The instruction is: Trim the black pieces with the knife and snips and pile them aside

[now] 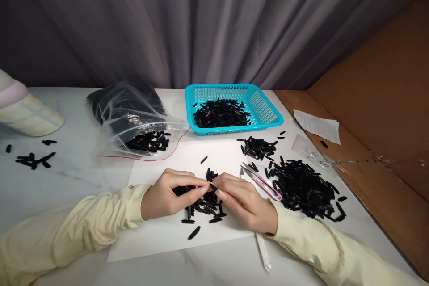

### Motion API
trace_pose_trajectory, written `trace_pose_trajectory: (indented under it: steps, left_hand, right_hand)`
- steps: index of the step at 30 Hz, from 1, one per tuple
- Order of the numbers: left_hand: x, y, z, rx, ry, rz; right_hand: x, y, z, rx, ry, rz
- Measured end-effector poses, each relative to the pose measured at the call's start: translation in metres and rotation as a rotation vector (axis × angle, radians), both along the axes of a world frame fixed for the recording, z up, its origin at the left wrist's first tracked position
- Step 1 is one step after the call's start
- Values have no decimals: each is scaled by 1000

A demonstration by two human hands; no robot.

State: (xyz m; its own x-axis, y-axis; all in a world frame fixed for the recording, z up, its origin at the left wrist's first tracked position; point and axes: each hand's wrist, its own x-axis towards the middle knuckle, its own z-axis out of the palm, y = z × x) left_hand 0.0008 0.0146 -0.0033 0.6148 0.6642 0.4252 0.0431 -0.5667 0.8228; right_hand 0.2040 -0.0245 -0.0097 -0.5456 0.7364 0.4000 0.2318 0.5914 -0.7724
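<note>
Over a white sheet of paper (134, 232), both hands meet in front of me with their fingertips almost touching. Pinched between thumb and fingers of my right hand (248, 203) is a small black elongated piece (213, 187). My left hand (170, 192) has its thumb and index finger closed at the near end of that piece; what lies between them is too small to make out. Beneath the hands spreads a loose pile of similar black pieces (206, 207), partly hidden by the fingers. Pink-handled thread snips (263, 182) lie just beyond my right hand.
A blue plastic basket (234, 130) holding black pieces stands at the back. Left of it lies a clear zip bag (114, 138) of them. Two more piles (304, 187) sit at right, beside crumpled clear plastic (313, 154). A pale cylindrical object (30, 111) stands far left.
</note>
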Motion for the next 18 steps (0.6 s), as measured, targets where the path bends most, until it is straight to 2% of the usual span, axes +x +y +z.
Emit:
trace_pose_trajectory:
  steps: [4,18]
  left_hand:
    - [1,0,-1,-38,-18,-14]
    - [2,0,-1,-12,-9,-6]
  right_hand:
    - [0,1,1,-30,-13,19]
    - [2,4,0,-70,-20,63]
